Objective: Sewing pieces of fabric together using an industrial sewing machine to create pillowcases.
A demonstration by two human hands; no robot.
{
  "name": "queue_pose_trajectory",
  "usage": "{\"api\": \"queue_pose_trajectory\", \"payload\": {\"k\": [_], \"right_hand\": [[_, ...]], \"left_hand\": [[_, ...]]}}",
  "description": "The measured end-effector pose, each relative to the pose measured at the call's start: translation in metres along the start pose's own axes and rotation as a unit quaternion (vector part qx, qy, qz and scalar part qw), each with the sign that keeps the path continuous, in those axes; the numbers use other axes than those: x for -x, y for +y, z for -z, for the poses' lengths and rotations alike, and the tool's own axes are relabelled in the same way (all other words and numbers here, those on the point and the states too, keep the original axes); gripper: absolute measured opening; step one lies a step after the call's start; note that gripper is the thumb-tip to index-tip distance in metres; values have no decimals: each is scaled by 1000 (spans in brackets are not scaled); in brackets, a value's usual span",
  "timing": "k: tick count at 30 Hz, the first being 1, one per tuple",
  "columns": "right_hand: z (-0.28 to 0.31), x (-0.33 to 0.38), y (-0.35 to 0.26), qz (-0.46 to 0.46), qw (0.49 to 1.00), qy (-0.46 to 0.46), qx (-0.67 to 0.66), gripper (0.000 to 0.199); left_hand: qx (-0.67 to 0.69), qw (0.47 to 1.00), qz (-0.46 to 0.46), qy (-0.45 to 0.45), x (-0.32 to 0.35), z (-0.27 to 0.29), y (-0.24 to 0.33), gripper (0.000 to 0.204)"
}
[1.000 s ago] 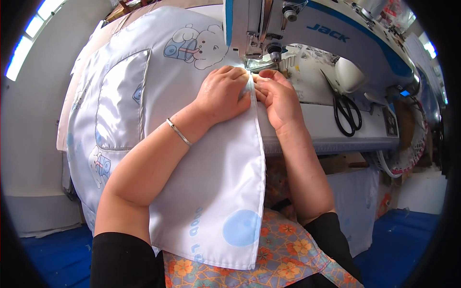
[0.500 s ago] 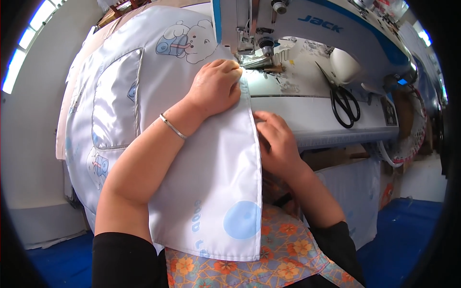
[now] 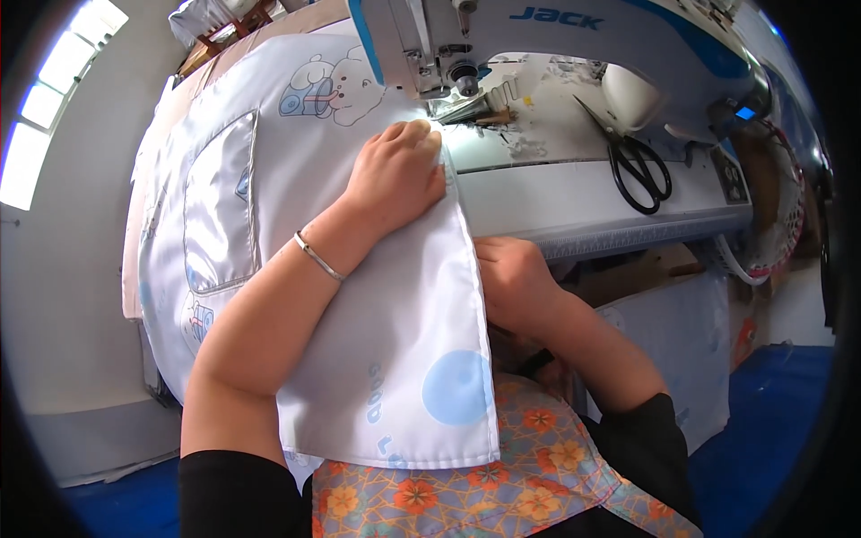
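Note:
A large piece of white fabric (image 3: 395,359) printed with cartoon animals and blue shapes covers the left of the sewing table and hangs over my lap. My left hand (image 3: 395,175) rests on it just before the needle area, fingers bent and closed over the right edge. Farther down that edge, my right hand (image 3: 516,282) has its fingers curled against the hem, the fingertips partly hidden by the cloth. The sewing machine (image 3: 574,40), white and blue, stands at the top. Its presser foot is hard to make out behind my left fingers.
Black-handled scissors (image 3: 641,170) lie on the machine bed at the right. Thread scraps and small tools (image 3: 489,112) are scattered beside the needle. A ruler strip (image 3: 583,240) runs along the table's front edge. More printed white fabric (image 3: 664,341) hangs below on the right.
My right hand's fingers have folded in against the fabric's edge, where they were more spread before. My left hand keeps its place by the needle. The whole view has shifted slightly.

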State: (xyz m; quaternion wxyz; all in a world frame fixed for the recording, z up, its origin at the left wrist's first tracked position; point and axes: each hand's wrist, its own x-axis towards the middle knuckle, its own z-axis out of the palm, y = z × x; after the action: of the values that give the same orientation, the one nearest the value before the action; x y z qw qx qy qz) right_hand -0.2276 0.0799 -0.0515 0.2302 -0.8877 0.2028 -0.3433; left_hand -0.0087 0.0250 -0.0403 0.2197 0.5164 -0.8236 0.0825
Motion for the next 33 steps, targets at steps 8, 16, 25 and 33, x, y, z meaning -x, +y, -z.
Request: {"api": "queue_pose_trajectory", "payload": {"k": [8, 16, 25, 33], "right_hand": [[-3, -7, 11, -27, 999, 21, -25, 7], [-11, -8, 17, -87, 994, 52, -46, 26], [-46, 8, 2, -342, 650, 140, -664, 48], [-41, 7, -17, -94, 918, 30, -385, 38]], "left_hand": [[21, 999, 25, -30, -11, -1, -14, 31], [36, 999, -32, 15, -15, -8, -26, 21], [136, 983, 44, -119, 33, 56, 27, 40], [-73, 982, 98, -145, 258, 146, 76, 63]]}}
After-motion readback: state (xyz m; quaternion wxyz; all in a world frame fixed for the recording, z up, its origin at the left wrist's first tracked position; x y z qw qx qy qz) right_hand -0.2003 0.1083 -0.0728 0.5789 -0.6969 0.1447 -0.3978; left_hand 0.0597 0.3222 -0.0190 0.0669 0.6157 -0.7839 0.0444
